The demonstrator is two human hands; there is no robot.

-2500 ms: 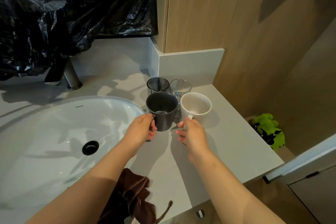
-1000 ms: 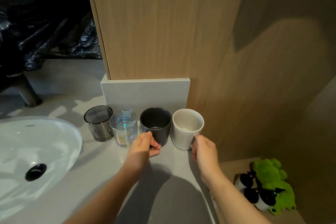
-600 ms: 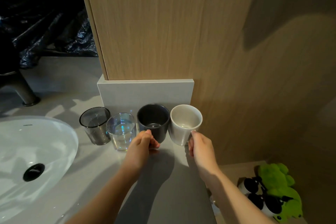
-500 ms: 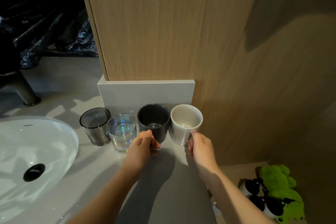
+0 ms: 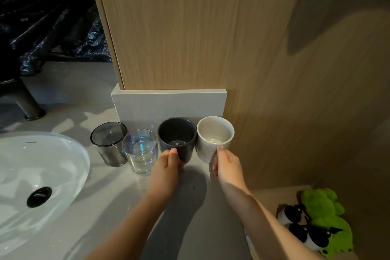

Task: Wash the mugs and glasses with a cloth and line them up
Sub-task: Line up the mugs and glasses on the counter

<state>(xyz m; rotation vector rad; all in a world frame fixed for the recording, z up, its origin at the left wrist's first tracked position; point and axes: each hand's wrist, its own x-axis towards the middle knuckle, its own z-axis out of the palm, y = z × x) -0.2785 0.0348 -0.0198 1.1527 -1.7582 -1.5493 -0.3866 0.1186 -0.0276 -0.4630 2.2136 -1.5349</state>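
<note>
Four vessels stand in a row on the grey counter [image 5: 190,200] against the low backsplash. From left: a smoky grey glass [image 5: 109,146], a clear iridescent glass [image 5: 140,152], a dark grey mug [image 5: 177,138], a white mug [image 5: 214,138]. My left hand [image 5: 166,169] grips the dark mug at its near side, thumb at the rim. My right hand [image 5: 226,167] holds the white mug's near side, thumb at the rim. Both mugs stand upright on the counter. The cloth is not in view.
A white oval sink [image 5: 35,181] with a black drain lies at the left, a dark faucet base [image 5: 29,105] behind it. A wooden cabinet [image 5: 179,27] rises behind the row. The counter's right edge drops to a shelf with green plush toys [image 5: 320,219].
Since 2.5 s ago, both mugs moved back beside the glasses, forming a row against the backsplash. Over the last half second the hands and mugs stay still.
</note>
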